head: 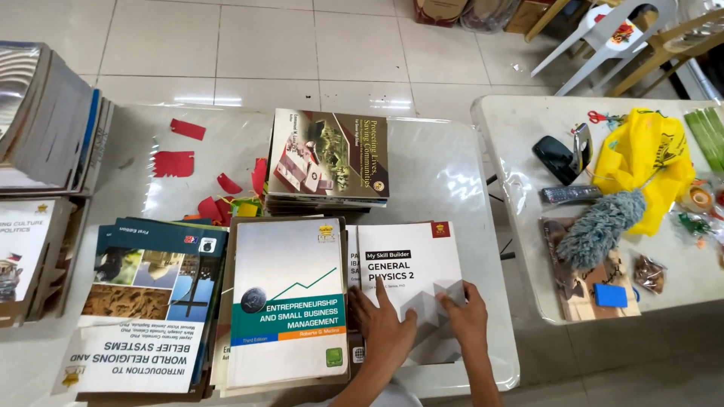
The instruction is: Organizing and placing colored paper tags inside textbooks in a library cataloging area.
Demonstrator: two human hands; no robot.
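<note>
A small clear bag [649, 273] with brown things inside lies on the right table [513, 188], near its front edge. Just beside it sits a fluffy grey duster [599, 230]. A brown cardboard box [440, 10] stands on the floor at the far back.

— Where are the hands?
— Both come up from the bottom edge, forearms bare, close together. The left hand [383, 325] lies palm down, fingers spread flat, index finger stretched forward.
— And the other?
— The right hand [466, 316] rests just beside it, palm down, fingers loosely curled, nothing in its grip.
</note>
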